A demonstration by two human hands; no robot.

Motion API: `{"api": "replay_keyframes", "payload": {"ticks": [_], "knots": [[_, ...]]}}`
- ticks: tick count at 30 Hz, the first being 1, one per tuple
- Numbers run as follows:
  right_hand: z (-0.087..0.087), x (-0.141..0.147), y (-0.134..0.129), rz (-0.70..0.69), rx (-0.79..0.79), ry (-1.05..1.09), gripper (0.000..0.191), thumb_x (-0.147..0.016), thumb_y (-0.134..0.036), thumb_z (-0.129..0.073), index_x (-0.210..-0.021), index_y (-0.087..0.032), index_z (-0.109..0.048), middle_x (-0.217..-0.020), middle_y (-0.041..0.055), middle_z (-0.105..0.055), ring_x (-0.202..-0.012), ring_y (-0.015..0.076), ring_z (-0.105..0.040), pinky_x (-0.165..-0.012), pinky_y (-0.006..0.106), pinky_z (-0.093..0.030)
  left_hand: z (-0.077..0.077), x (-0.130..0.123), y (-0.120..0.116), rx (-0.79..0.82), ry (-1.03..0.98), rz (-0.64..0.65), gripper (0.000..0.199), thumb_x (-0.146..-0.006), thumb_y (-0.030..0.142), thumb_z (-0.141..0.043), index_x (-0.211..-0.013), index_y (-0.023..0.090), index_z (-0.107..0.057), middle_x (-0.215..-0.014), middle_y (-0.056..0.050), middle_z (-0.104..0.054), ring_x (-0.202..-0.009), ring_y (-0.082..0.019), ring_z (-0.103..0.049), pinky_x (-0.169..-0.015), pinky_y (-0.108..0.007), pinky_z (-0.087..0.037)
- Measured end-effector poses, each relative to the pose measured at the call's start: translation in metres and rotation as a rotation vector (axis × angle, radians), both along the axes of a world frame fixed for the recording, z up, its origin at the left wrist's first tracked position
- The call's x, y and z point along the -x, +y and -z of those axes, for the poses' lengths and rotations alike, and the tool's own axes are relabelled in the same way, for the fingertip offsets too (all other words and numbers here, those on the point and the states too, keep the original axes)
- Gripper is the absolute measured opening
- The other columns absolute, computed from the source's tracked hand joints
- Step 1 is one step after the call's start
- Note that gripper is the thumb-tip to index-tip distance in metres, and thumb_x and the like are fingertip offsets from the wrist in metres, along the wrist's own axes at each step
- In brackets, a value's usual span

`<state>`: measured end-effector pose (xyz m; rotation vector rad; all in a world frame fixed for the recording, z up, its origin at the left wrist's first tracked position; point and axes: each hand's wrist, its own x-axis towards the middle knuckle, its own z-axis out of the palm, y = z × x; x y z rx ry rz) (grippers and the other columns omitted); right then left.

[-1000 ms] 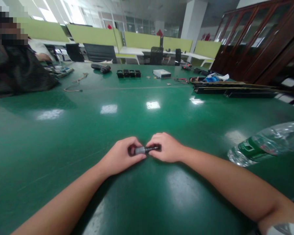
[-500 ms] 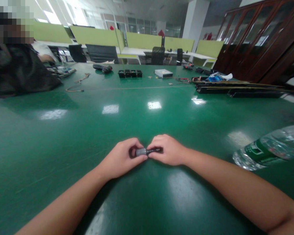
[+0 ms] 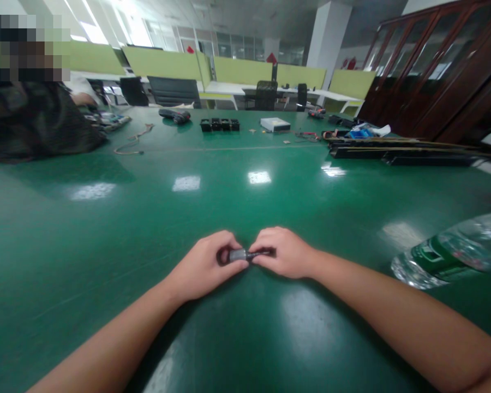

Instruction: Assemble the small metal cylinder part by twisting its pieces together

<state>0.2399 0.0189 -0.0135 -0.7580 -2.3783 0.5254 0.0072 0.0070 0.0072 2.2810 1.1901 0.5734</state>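
Observation:
A small grey cylinder with a thin dark shaft (image 3: 238, 255) lies sideways between my hands, low over the green table (image 3: 245, 207). Its exact kind cannot be made out. My left hand (image 3: 207, 265) is closed round the thick grey end, thumb along the near side and fingers curled behind. At the thin end, my right hand (image 3: 284, 252) pinches the dark shaft between thumb and fingers. The fingertips of both hands almost meet, and my right fingers hide the shaft's tip.
On the right lies a clear plastic bottle (image 3: 445, 254) with a green label. Farther back are black fan-like blocks (image 3: 220, 125), a white box (image 3: 275, 125), a cable (image 3: 129, 146) and long black strips (image 3: 393, 150). A person in dark clothing (image 3: 33, 120) is at the left.
The whole view has shifted slightly, moving the scene a little right and down. Both hands keep the same hold on the grey cylinder with the dark shaft.

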Motion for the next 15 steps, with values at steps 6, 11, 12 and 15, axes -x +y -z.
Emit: {"api": "replay_keyframes", "payload": {"ticks": [6, 11, 12, 15], "knots": [[-0.0008, -0.0008, 0.0003, -0.007, 0.011, 0.005, 0.014, -0.085, -0.020, -0.068, -0.097, -0.017, -0.073, -0.088, 0.0040, -0.072, -0.080, 0.0150, -0.063, -0.077, 0.027, -0.046, -0.0003, 0.0013, 0.0003, 0.004, 0.010, -0.012, 0.026, -0.083, 0.044, -0.069, -0.088, 0.019, -0.065, -0.073, 0.002, -0.060, -0.065, -0.015, -0.056, -0.060, -0.025, -0.041], [-0.0004, -0.0010, -0.0004, 0.004, 0.016, -0.003, 0.014, -0.083, -0.020, -0.068, -0.096, -0.016, -0.073, -0.086, 0.0039, -0.071, -0.079, 0.0151, -0.063, -0.076, 0.026, -0.046, -0.0007, 0.0011, -0.0001, 0.014, 0.019, -0.010, 0.026, -0.083, 0.044, -0.068, -0.087, 0.019, -0.065, -0.073, 0.002, -0.060, -0.065, -0.015, -0.056, -0.060, -0.025, -0.041], [-0.0005, -0.0010, -0.0006, 0.006, 0.016, -0.007, 0.014, -0.083, -0.021, -0.068, -0.095, -0.016, -0.073, -0.086, 0.0036, -0.071, -0.079, 0.0150, -0.063, -0.076, 0.026, -0.046, -0.0008, 0.0011, -0.0003, 0.018, 0.022, -0.008, 0.026, -0.083, 0.044, -0.068, -0.087, 0.019, -0.065, -0.073, 0.002, -0.060, -0.065, -0.015, -0.056, -0.060, -0.025, -0.041], [-0.0004, -0.0015, -0.0006, 0.014, 0.016, -0.012, 0.013, -0.083, -0.023, -0.070, -0.094, -0.018, -0.073, -0.087, 0.0030, -0.071, -0.080, 0.0149, -0.063, -0.076, 0.026, -0.045, -0.0010, 0.0013, -0.0007, 0.021, 0.022, -0.009, 0.026, -0.083, 0.044, -0.068, -0.088, 0.019, -0.065, -0.073, 0.002, -0.060, -0.065, -0.015, -0.056, -0.060, -0.025, -0.041]]}}
